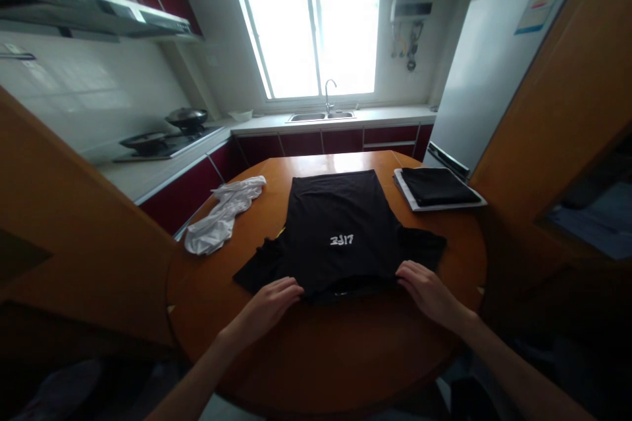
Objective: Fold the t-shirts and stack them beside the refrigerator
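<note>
A black T-shirt lies spread on the round wooden table, its neckline toward me and its hem toward the window. White lettering on its chest reads upside down from here. My left hand is closed on the shirt's near left shoulder, fingers pinched at the fabric edge. At the near right shoulder, my right hand pinches the cloth in the same way. Both sleeves stick out sideways, the left one a little rumpled. My fingertips partly hide the fabric they hold.
A crumpled white garment lies on the table's left side. Folded dark cloth rests on white folded cloth at the right. Beyond stand a counter with a sink, a stove with pans, and a fridge.
</note>
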A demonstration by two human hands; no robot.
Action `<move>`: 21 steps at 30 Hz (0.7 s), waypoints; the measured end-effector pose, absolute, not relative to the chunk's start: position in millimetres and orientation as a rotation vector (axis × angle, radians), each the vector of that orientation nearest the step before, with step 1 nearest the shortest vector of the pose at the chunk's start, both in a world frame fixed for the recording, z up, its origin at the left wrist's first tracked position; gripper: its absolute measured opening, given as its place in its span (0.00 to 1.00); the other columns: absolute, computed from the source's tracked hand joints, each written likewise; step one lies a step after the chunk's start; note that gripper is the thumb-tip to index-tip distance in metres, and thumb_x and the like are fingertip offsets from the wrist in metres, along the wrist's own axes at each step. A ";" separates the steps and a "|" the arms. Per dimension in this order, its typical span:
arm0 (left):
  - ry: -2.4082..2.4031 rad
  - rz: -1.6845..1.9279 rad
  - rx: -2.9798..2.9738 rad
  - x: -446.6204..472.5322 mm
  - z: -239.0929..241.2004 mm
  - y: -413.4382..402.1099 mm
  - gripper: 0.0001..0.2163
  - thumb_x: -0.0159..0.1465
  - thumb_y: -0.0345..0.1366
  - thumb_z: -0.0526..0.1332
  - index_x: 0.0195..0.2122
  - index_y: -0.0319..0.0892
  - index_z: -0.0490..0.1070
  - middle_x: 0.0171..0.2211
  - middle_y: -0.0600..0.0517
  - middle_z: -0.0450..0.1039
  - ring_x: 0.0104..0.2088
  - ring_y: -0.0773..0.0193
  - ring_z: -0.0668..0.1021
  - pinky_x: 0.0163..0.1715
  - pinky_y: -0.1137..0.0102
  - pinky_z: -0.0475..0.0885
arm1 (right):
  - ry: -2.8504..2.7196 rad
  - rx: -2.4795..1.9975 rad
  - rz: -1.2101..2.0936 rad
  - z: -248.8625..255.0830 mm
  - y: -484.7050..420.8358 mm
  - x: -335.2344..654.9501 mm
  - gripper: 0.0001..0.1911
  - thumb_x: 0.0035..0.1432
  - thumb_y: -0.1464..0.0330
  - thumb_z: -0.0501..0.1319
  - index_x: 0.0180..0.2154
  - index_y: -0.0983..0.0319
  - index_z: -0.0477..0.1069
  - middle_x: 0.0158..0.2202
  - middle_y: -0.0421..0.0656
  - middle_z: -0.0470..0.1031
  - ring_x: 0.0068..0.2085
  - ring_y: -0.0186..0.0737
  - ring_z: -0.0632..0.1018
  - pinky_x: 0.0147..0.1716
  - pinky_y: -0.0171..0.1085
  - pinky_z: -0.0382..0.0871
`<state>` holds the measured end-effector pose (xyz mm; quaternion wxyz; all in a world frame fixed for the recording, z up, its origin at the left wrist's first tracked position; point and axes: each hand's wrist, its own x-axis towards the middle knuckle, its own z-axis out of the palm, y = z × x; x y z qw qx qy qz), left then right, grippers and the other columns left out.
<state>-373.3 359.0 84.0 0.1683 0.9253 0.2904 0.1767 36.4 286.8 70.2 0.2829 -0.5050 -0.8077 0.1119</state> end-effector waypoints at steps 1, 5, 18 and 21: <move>0.848 0.527 2.588 -375.6 86.6 355.5 0.11 0.74 0.33 0.50 0.47 0.42 0.73 0.40 0.47 0.76 0.38 0.63 0.78 0.39 0.71 0.72 | -2.148 -1.327 0.306 73.3 283.6 36.6 0.14 0.73 0.68 0.48 0.39 0.60 0.71 0.38 0.47 0.74 0.39 0.43 0.75 0.40 0.41 0.68; 0.879 0.429 2.434 -384.8 103.2 332.3 0.13 0.74 0.36 0.52 0.49 0.43 0.75 0.43 0.46 0.79 0.41 0.61 0.80 0.43 0.71 0.74 | -2.188 -1.323 0.489 85.3 259.6 36.2 0.17 0.73 0.65 0.47 0.40 0.60 0.73 0.35 0.46 0.76 0.36 0.42 0.76 0.36 0.39 0.67; 1.551 0.363 2.498 -341.6 70.9 455.3 0.27 0.72 0.49 0.48 0.69 0.43 0.60 0.70 0.43 0.57 0.71 0.49 0.58 0.67 0.46 0.54 | -2.086 -1.664 0.297 76.7 420.5 1.5 0.29 0.70 0.58 0.49 0.66 0.64 0.62 0.70 0.53 0.58 0.70 0.48 0.60 0.67 0.48 0.52; 1.631 0.081 2.549 -350.3 49.1 462.9 0.30 0.73 0.51 0.46 0.72 0.45 0.52 0.73 0.45 0.44 0.73 0.49 0.48 0.67 0.41 0.47 | -2.291 -1.800 0.329 54.4 442.8 -5.2 0.39 0.69 0.49 0.46 0.72 0.64 0.49 0.75 0.51 0.41 0.74 0.49 0.45 0.70 0.56 0.37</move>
